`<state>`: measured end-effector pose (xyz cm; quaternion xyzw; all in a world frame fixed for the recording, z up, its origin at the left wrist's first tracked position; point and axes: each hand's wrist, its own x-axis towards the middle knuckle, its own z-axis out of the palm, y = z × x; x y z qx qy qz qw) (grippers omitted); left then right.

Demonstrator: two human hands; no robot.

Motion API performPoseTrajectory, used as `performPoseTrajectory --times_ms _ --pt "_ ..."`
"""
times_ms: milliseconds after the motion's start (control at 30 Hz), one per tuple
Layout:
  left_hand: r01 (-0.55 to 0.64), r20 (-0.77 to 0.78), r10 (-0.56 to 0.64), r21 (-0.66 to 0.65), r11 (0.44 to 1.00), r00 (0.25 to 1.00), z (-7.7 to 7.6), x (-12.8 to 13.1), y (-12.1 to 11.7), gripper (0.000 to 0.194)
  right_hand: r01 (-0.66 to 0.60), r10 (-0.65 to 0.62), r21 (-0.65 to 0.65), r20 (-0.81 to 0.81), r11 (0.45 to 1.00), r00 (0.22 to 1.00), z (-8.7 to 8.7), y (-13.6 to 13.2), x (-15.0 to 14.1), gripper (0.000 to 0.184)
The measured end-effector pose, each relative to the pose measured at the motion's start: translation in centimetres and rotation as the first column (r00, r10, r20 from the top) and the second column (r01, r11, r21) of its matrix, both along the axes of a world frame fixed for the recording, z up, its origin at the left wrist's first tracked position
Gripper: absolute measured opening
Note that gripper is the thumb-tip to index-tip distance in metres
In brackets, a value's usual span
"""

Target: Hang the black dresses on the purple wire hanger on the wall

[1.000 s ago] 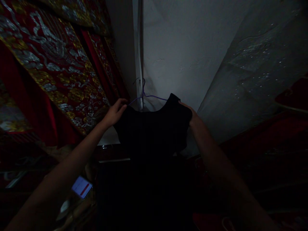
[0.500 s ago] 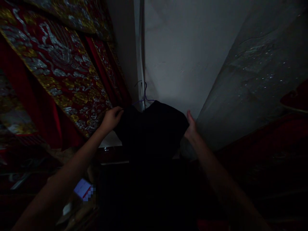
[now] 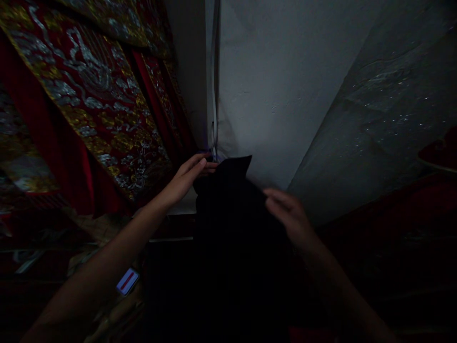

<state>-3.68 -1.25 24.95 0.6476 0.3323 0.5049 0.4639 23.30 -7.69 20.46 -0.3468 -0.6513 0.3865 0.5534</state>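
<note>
A black sleeveless-looking garment (image 3: 239, 214) hangs in front of me, its folds lost in the dark. Its upper edge is bunched, with a pointed flap rising near the middle. Of the purple hanger (image 3: 219, 156), only a small part shows above the fabric, by a pale vertical strip. My left hand (image 3: 191, 176) is at the garment's left shoulder, close to the hanger, thumb and fingers together on the cloth. My right hand (image 3: 291, 214), somewhat blurred, pinches the garment's right edge between thumb and fingers, lower than my left.
Red cloth with gold and silver embroidery (image 3: 107, 95) hangs at the left. Behind the garment is a pale wall (image 3: 278, 85), with a glossy translucent sheet (image 3: 382, 114) on its right. A lit phone (image 3: 127, 281) is at lower left. Dark red fabric (image 3: 403, 200) lies at right.
My left hand has moved right, toward the hanger. My right hand has come off the right shoulder and moved lower along the edge. The garment's top has narrowed and bunched, hiding most of the hanger.
</note>
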Motion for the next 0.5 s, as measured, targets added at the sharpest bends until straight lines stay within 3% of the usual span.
performPoseTrajectory --times_ms 33,100,133,167,200,267,333,367,433,500 --pt "0.084 0.063 -0.076 -0.126 0.989 0.995 -0.3 0.1 -1.1 0.048 -0.177 0.171 0.012 0.204 0.984 0.964 0.0 -1.5 -0.8 0.031" --pt "0.198 0.139 -0.161 -0.325 0.925 0.977 -1.1 -0.2 -3.3 0.045 -0.471 0.434 -0.057 0.501 0.88 0.749 0.1 -3.5 -2.0 0.033" --pt "0.229 0.132 -0.192 -0.394 0.89 0.973 -1.5 -0.7 -4.3 0.044 -0.544 0.495 -0.1 0.574 0.833 0.652 0.0 -3.8 -2.4 0.034" --pt "0.244 0.086 -0.23 -0.445 0.862 0.969 -1.9 -1.3 -5.1 0.044 -0.568 0.507 -0.111 0.609 0.816 0.61 -0.1 -3.6 -2.7 0.034" --pt "0.244 0.005 -0.276 -0.48 0.843 0.961 -2.3 -2.0 -5.9 0.044 -0.543 0.469 -0.082 0.621 0.836 0.628 -0.5 -3.1 -2.8 0.034" --pt "0.204 -0.226 -0.348 -0.487 0.849 0.91 -2.5 -3.5 -6.9 0.042 -0.362 0.252 0.072 0.592 0.929 0.765 -1.7 -1.0 -2.6 0.037" --pt "0.126 -0.446 -0.292 -0.365 0.922 0.846 -2.0 -4.7 -7.0 0.039 -0.143 0.01 0.214 0.524 0.966 0.852 -3.4 1.7 -2.2 0.048" --pt "0.081 -0.517 -0.204 -0.251 0.965 0.831 -1.6 -5.2 -6.8 0.037 -0.094 -0.036 0.23 0.505 0.969 0.862 -4.2 3.1 -2.0 0.05" --pt "-0.011 -0.581 0.02 0.019 1.0 0.814 -0.5 -5.9 -5.6 0.033 -0.135 0.042 0.148 0.511 0.98 0.858 -5.5 5.7 -1.4 0.04" --pt "-0.107 -0.577 0.232 0.242 0.964 0.783 0.4 -6.3 -3.7 0.029 -0.205 0.179 0.004 0.471 0.979 0.864 -5.9 8.1 -0.8 0.032"
